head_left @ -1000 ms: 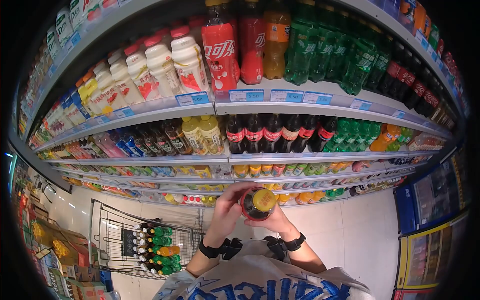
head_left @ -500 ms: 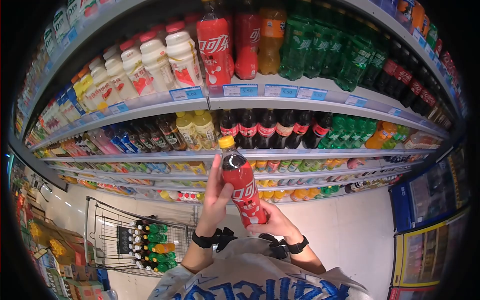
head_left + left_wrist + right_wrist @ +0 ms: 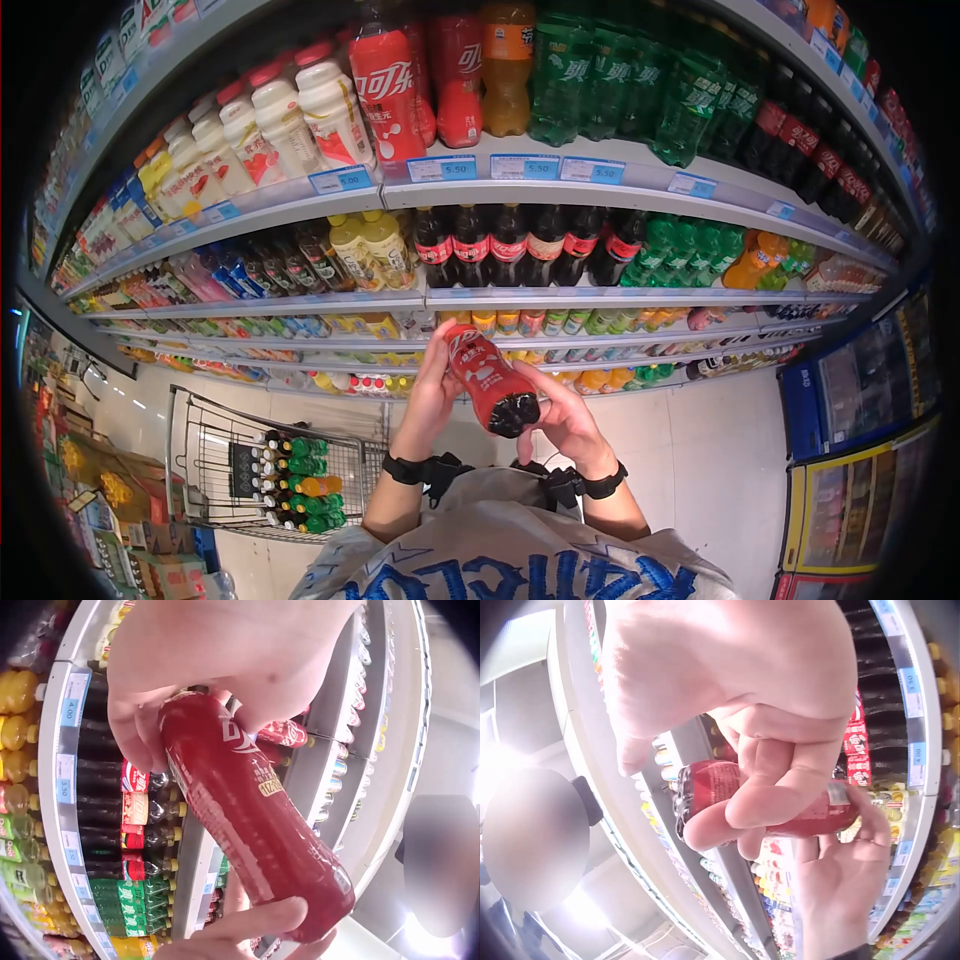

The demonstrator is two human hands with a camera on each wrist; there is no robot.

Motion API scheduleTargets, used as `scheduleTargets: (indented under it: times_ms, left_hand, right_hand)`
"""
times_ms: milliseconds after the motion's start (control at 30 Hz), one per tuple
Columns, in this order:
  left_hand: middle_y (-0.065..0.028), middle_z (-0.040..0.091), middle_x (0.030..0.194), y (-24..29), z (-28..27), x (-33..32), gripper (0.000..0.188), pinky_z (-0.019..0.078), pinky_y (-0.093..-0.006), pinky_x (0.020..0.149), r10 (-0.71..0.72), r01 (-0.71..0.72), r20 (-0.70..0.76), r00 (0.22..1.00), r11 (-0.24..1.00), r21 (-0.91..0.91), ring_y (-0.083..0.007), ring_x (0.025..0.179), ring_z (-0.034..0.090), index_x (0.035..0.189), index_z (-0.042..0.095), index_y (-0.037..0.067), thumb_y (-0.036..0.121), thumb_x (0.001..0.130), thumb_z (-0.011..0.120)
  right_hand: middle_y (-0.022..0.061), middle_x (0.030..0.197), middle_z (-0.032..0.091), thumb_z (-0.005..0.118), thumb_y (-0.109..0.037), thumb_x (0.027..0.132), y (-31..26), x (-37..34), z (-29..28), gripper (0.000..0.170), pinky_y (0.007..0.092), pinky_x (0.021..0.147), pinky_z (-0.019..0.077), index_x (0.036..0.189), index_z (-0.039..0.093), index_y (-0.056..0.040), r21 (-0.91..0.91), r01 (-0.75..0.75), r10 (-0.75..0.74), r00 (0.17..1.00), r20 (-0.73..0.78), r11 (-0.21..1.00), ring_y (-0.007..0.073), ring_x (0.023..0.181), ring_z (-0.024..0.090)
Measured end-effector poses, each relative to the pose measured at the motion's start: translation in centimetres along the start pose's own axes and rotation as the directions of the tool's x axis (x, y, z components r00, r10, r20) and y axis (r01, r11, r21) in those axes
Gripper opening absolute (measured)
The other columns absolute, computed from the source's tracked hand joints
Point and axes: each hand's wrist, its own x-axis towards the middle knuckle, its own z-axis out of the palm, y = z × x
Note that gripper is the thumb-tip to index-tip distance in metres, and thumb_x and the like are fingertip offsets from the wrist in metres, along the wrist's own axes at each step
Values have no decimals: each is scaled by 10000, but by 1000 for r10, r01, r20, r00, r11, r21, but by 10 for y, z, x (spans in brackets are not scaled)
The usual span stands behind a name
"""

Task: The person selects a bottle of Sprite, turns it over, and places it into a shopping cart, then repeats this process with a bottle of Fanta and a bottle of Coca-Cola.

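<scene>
A cola bottle (image 3: 482, 372) with a red wrap label lies tilted between the two hands, its dark base turned toward the head camera. The left hand (image 3: 428, 392) grips its neck end, and the fingers hide the cap. Near the base, the right hand (image 3: 572, 425) holds the bottle, fingers against its side. In the left wrist view the red label (image 3: 240, 802) faces the camera, with a small yellow printed patch on it. The right wrist view shows bent fingers (image 3: 780, 780) across the front of the bottle.
Shelves of drinks rise ahead, with red-labelled cola bottles (image 3: 385, 95), green bottles (image 3: 562, 85) and white bottles (image 3: 330, 110) on the upper one. A wire shopping cart (image 3: 205, 505) holding several bottles stands at the left. Glass-fronted coolers (image 3: 850, 380) line the right.
The bottle was first held cap toward the head camera, then swung to show its front label with the cap up. Now its base points at the camera and the cap end faces away.
</scene>
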Motion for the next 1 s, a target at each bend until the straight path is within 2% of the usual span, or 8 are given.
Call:
scheduleTargets:
  times_ms: [267, 467, 533, 567, 733, 767, 867, 1000]
  left_hand:
    - [-77, 557, 1313, -42, 16, -6, 598, 503, -337, 960, -86, 90, -113, 990, 995, 31, -178, 1162, 579, 1432, 396, 82, 520, 1033, 316]
    - [-69, 608, 1224, -48, 34, -16, 610, 569, -322, 827, -123, 122, -212, 969, 992, -18, -168, 1019, 644, 1405, 444, 94, 552, 1014, 349]
    - [-90, 576, 1280, -51, 35, -22, 607, 506, -338, 969, -172, 182, -233, 957, 983, 22, -174, 1153, 586, 1391, 419, 59, 521, 1047, 230]
    - [-70, 621, 1191, -55, 33, -26, 512, 569, -319, 824, -150, 147, -260, 954, 989, -29, -168, 1007, 648, 1374, 467, 92, 468, 1035, 393]
    - [-73, 607, 1218, -56, 10, -49, 446, 542, -298, 870, -133, 119, -339, 931, 991, -63, -170, 1064, 628, 1358, 460, 89, 399, 1040, 428]
    - [-81, 586, 1240, -51, 7, -55, 450, 545, -305, 842, -94, 109, -354, 931, 994, 22, -168, 1054, 627, 1369, 418, 95, 403, 1042, 421]
    - [-88, 578, 1236, -36, -12, -76, 443, 546, -283, 747, -57, 85, -388, 920, 995, 56, -154, 980, 639, 1403, 348, 138, 377, 1042, 440]
    - [-63, 620, 1172, -8, -43, -110, 483, 528, -253, 736, 75, 20, -467, 881, 980, 196, -125, 954, 640, 1425, 330, 162, 343, 1017, 515]
  right_hand:
    - [172, 1223, 647, 735, -228, 753, -15, -1, -7, 1139, 322, 752, 496, 1560, -57, -81, 60, 6, -11, 997, 76, 998, 254, 922, 673]
    - [215, 1117, 678, 841, -398, 694, -11, -9, -16, 1311, 381, 778, 494, 1549, -102, -86, 149, -72, 62, 996, 69, 986, 334, 919, 684]
    - [203, 1112, 683, 847, -444, 691, -5, -8, -23, 1324, 380, 782, 494, 1550, -94, -84, 171, -85, 71, 994, 89, 982, 337, 917, 684]
    - [181, 1180, 664, 808, -395, 744, -1, -9, -26, 1253, 356, 790, 492, 1549, -101, -84, 187, -79, 56, 991, 125, 979, 308, 939, 676]
    - [182, 1148, 669, 767, -334, 820, 13, -11, -29, 1136, 315, 810, 484, 1557, -59, -79, 129, -102, 78, 980, 182, 986, 253, 947, 671]
    - [177, 1142, 664, 815, -433, 744, 16, -10, -25, 1195, 383, 808, 515, 1554, 20, -58, 75, -138, 130, 987, 98, 988, 331, 965, 686]
    - [189, 1226, 613, 809, -438, 750, 31, -3, -13, 1149, 377, 799, 538, 1546, 80, -44, 104, -142, 134, 988, 75, 984, 353, 1028, 675]
    - [194, 1327, 541, 709, -185, 798, 49, 8, 14, 960, 377, 799, 549, 1543, 122, -39, -27, -207, 208, 975, 82, 978, 357, 1059, 667]
